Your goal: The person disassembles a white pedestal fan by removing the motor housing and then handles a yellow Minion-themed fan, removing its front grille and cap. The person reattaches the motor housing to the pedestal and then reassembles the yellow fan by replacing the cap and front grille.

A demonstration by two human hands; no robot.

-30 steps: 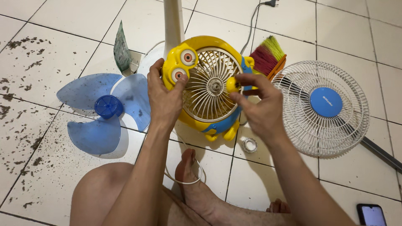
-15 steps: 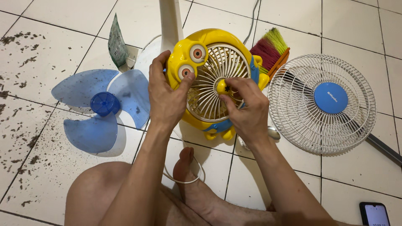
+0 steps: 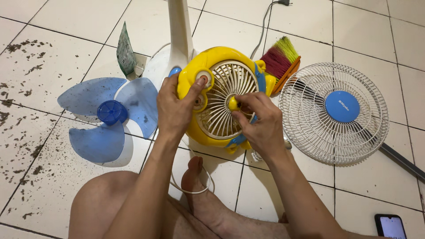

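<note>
My left hand [image 3: 175, 108] is gripping the yellow fan [image 3: 221, 95]; my right hand [image 3: 259, 121] is pinching its yellow knob [image 3: 233, 103].

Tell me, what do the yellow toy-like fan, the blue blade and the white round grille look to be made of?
Yellow fan: glossy moulded plastic, by its sheen and rounded shape. Blue blade: translucent plastic; floor tiles show through. White grille: thin wires, probably coated metal, though plastic is possible.
</note>
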